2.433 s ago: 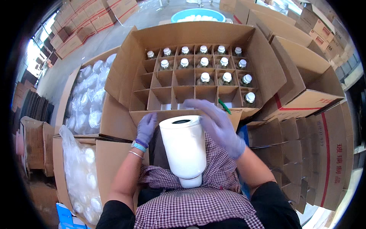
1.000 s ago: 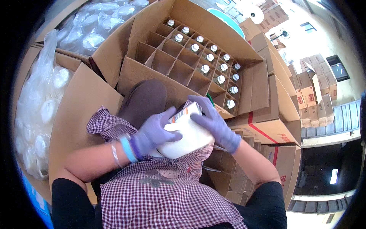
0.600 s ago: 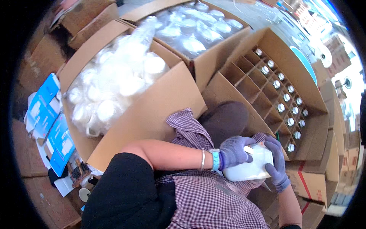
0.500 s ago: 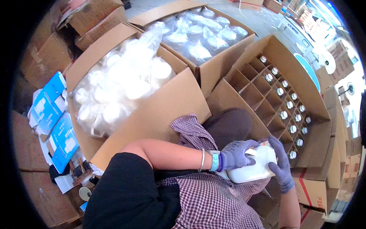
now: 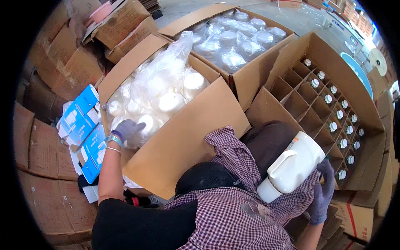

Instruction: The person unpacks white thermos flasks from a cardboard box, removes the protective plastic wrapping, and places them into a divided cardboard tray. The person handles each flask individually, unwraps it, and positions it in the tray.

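My left hand (image 5: 128, 131), in a grey-purple glove, reaches into the open carton (image 5: 187, 137) on the left. Its fingers spread against a plastic-wrapped white jug (image 5: 149, 124); some fingertips are hidden. Across my lap lies a white jug (image 5: 298, 162) with a side handle, tilted, its narrower end toward my body. An orange mark shows near its upper edge. My right hand (image 5: 323, 191), gloved alike, is beside the jug's wide end. Thumb and fingers stand apart, with the fingertips at the jug's edge and the thumb clear of it.
Behind stands another carton of wrapped white items (image 5: 229, 39). To the right, a divided carton (image 5: 298, 104) holds several silver-capped bottles (image 5: 343, 143) among vacant cells. Blue printed boxes (image 5: 81, 118) lie at the left, by stacked brown cartons (image 5: 48, 154).
My left hand has left the jug on my lap and moved left into the carton. The jug has turned and shows its handle; my right hand's grip has loosened beside it.
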`<state>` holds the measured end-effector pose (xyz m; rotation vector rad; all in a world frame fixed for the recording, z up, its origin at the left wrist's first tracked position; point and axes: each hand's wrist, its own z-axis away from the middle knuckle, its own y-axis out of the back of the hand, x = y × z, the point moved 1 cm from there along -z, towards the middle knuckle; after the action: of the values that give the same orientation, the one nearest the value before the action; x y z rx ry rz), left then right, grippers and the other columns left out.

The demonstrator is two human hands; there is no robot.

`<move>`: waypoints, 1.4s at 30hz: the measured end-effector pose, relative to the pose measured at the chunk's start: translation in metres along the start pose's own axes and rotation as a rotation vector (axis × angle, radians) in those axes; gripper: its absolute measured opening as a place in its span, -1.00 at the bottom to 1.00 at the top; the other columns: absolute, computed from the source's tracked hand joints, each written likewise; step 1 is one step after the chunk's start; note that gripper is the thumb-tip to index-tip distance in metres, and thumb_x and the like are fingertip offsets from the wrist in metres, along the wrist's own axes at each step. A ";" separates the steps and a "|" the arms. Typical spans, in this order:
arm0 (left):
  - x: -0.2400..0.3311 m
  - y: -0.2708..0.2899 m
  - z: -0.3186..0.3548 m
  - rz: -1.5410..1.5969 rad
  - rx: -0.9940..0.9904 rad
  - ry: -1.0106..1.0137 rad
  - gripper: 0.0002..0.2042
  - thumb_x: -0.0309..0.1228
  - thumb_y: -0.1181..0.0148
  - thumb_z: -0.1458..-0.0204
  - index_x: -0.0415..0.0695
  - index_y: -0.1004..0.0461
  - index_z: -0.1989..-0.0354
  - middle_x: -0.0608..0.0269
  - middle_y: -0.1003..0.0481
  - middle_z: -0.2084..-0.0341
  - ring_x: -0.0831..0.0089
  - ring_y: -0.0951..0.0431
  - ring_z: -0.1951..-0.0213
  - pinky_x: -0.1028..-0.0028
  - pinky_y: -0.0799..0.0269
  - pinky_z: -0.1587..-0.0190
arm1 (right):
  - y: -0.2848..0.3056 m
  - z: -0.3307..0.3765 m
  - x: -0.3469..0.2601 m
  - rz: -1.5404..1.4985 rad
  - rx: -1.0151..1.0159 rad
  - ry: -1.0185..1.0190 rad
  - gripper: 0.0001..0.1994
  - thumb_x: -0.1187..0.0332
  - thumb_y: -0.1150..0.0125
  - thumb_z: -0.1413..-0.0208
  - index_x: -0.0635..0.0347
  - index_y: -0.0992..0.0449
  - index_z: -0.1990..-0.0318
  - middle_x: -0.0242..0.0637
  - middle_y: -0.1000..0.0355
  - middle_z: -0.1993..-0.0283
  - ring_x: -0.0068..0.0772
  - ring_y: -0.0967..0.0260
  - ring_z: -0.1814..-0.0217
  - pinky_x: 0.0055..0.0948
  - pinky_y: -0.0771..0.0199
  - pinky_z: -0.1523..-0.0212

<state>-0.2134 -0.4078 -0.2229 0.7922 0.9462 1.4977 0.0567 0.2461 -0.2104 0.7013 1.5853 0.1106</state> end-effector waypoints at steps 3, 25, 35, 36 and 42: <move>0.033 0.074 0.016 0.253 0.025 -0.294 -0.45 0.08 -0.17 -0.12 -0.24 -0.53 0.59 0.12 -0.57 0.56 0.26 -0.55 0.45 0.31 -0.42 0.32 | 0.002 -0.009 -0.011 -0.018 0.059 0.033 -0.29 0.14 -0.24 -0.07 0.38 -0.31 -0.35 -0.10 -0.39 -0.16 -0.22 -0.32 -0.28 -0.19 -0.17 -0.41; 0.599 0.061 0.094 1.718 -0.150 -1.311 -0.05 0.40 0.27 -0.22 -0.27 -0.07 -0.46 -0.06 -0.18 -0.38 0.04 -0.20 -0.39 0.14 -0.05 -0.45 | 0.000 -0.145 -0.033 -0.263 0.803 0.139 -0.52 0.37 -0.36 -0.09 0.30 -0.41 -0.16 -0.23 -0.55 0.29 -0.36 -0.53 0.29 -0.36 -0.55 0.21; 0.597 -0.009 0.083 1.415 -0.515 -1.221 -0.58 -0.59 -0.25 -0.04 -0.30 -0.48 -0.14 0.14 -0.59 0.07 0.36 -0.62 0.07 0.40 -0.53 -0.06 | 0.012 -0.185 0.018 -0.887 0.373 0.025 -0.40 -0.06 -0.36 -0.18 0.37 -0.51 -0.07 -0.30 -0.55 0.12 -0.58 -0.46 0.15 -0.53 -0.50 0.12; 0.597 -0.008 0.064 1.523 -0.558 -1.162 -0.61 -0.60 -0.19 -0.09 -0.29 -0.47 -0.14 0.14 -0.60 0.09 0.36 -0.63 0.09 0.40 -0.54 -0.06 | 0.016 -0.179 0.016 -0.979 0.262 0.033 -0.36 -0.16 -0.26 -0.23 0.34 -0.51 -0.10 -0.32 -0.54 0.07 -0.54 -0.44 0.06 -0.49 -0.49 0.01; 0.608 -0.037 -0.002 2.159 -0.964 -0.705 -0.61 -0.33 0.10 -0.29 -0.24 -0.43 -0.19 -0.06 -0.45 -0.21 0.03 -0.42 -0.26 -0.04 -0.28 -0.34 | 0.028 -0.162 0.039 -0.140 0.128 0.235 -0.42 0.40 -0.45 0.09 0.15 -0.44 -0.17 -0.30 -0.50 0.06 -0.46 -0.44 0.05 -0.41 -0.51 0.02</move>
<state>-0.2803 0.1956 -0.2728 1.3729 -1.7953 2.4782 -0.0830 0.3411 -0.2053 0.6924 1.8748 -0.0127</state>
